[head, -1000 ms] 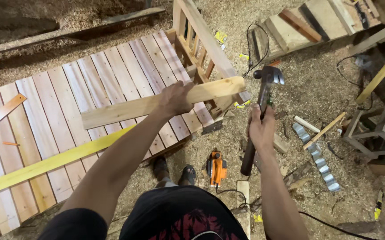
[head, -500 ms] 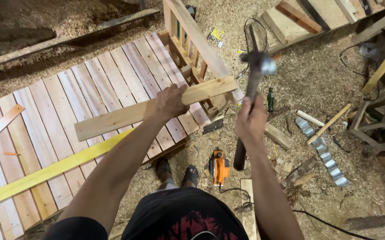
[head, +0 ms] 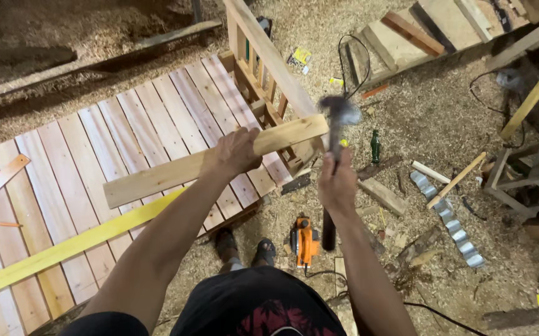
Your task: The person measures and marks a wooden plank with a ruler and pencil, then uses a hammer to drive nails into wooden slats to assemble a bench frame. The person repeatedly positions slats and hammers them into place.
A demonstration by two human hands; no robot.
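My left hand (head: pixel 237 151) grips a pale wooden plank (head: pixel 157 177) near its right end and holds it slanted in the air above a slatted wooden panel (head: pixel 95 137). My right hand (head: pixel 338 183) is closed around the dark handle of a hammer (head: pixel 339 115). The blurred hammer head sits right at the plank's right end. A long yellow strip (head: pixel 64 249) lies across the panel below the plank.
An orange power tool (head: pixel 305 241) lies on the sawdust by my feet. A wooden railing frame (head: pixel 263 56) stands beyond the panel. A green bottle (head: pixel 376 146), wood offcuts, a corrugated metal strip (head: pixel 450 218) and cables lie to the right.
The hammer has swung left and down until its head meets the plank's right end. The plank and my left hand have stayed nearly still.
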